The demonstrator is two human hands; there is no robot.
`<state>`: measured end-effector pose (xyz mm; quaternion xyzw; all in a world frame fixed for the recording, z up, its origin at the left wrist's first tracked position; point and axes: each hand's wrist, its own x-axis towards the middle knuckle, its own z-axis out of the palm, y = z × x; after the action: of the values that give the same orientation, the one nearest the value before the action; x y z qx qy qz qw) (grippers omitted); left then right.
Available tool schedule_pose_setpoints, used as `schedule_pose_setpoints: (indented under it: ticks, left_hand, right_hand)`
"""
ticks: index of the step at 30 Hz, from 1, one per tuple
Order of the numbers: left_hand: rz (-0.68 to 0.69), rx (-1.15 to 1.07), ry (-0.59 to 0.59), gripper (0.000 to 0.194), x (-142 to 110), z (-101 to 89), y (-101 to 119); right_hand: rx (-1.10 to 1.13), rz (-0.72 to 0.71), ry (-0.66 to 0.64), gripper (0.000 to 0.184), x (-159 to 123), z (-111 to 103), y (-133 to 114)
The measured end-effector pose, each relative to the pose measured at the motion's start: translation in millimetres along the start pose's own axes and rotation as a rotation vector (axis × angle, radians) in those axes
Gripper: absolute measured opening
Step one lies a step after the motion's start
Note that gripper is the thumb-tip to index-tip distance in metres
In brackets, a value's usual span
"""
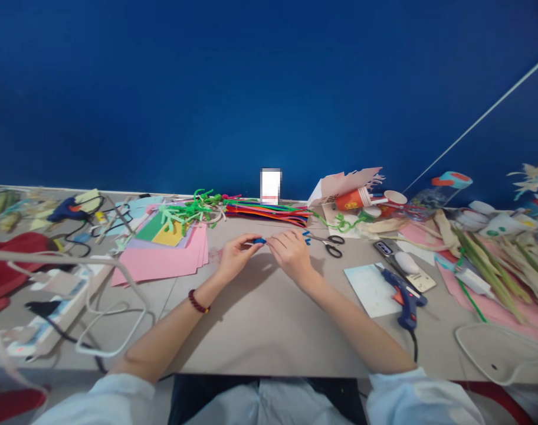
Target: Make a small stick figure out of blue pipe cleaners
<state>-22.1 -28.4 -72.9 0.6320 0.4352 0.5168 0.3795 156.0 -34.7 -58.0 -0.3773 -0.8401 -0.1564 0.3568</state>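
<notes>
Both my hands meet above the middle of the grey table. My left hand and my right hand each pinch an end of a small blue pipe cleaner piece, fingers closed on it. A dark bead bracelet is on my left wrist. Just right of my right hand lie small blue scraps and black-handled scissors.
Pink and coloured paper sheets lie at the left, with green pipe cleaners and a bundle of coloured ones behind. A blue glue gun rests at right, near paper cups and dried husks. A power strip with cables lies far left.
</notes>
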Motion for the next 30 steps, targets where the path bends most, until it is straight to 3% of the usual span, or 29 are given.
schedule_pose_setpoints:
  ticks: [7, 13, 16, 23, 30]
  left_hand:
    - [0.093, 0.099, 0.03, 0.019, -2.2, -1.6, 11.2]
    - [0.06, -0.006, 0.053, 0.035, 1.2, -2.2, 8.3]
    - [0.114, 0.003, 0.066, 0.024, 4.5, -4.4, 2.2]
    - [0.12, 0.018, 0.039, 0.02, 4.9, -5.3, -9.0]
    - [0.117, 0.006, 0.059, 0.015, 3.1, -2.3, -2.0]
  right_hand:
    - [0.04, 0.013, 0.031, 0.018, -0.3, 0.7, -2.6]
    - [0.221, 0.234, -0.015, 0.021, -1.2, 3.5, -2.6]
    - [0.254, 0.296, -0.013, 0.021, -0.6, 3.0, -1.3]
    - [0.297, 0.298, -0.025, 0.02, 0.0, 3.0, 1.2]
    - [0.372, 0.303, 0.011, 0.019, -2.1, 4.8, -1.1]
